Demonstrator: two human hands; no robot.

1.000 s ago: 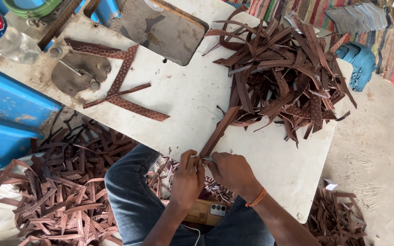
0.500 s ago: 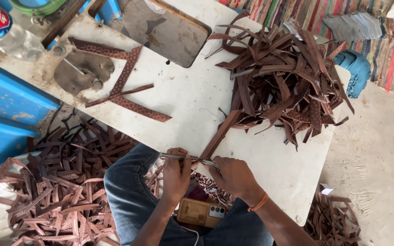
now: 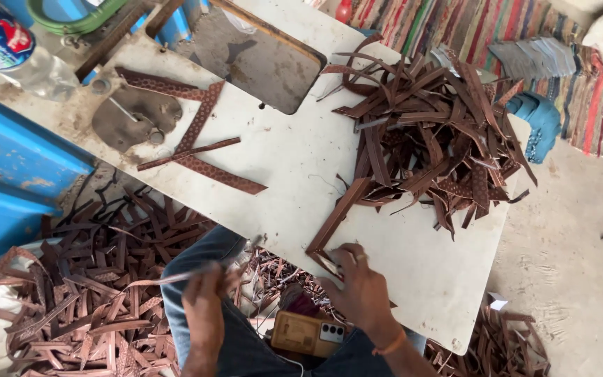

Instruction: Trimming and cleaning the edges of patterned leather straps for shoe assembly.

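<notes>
Holding: the left hand (image 3: 204, 307) had its fingers pinched shut around a thin pale strip (image 3: 162, 279), which ran out to the left of the fingertips over the lap.
Right hand: the right hand (image 3: 359, 287) lay knuckles-up at the near edge of the white table (image 3: 413, 272), fingers curled down on the near end of a brown strap (image 3: 336, 218); whether they gripped it or only pressed on it could not be told.
Strap: it ran from under the right fingertips up and away across the table, its far end touching the big heap.
Heap: a tangled pile of brown straps (image 3: 430, 136) sat on the table beyond the right fingers, well apart from the left hand.
Between the hands: a tan phone (image 3: 308, 334) with a camera block rested on the lap in blue trousers, just below and left of the right wrist.
Wrist: an orange band (image 3: 391, 343) circled the right wrist.
Beyond the left fingers: three patterned straps (image 3: 200, 143) lay crossed on the table's far left part, beside a grey flat piece (image 3: 134, 122).
Floor: a litter of brown scraps (image 3: 85, 293) spread to the left of the left hand, under and beside the table.
Far corner: a plastic bottle (image 3: 19, 59) lay past the grey piece, well away from both hands.
</notes>
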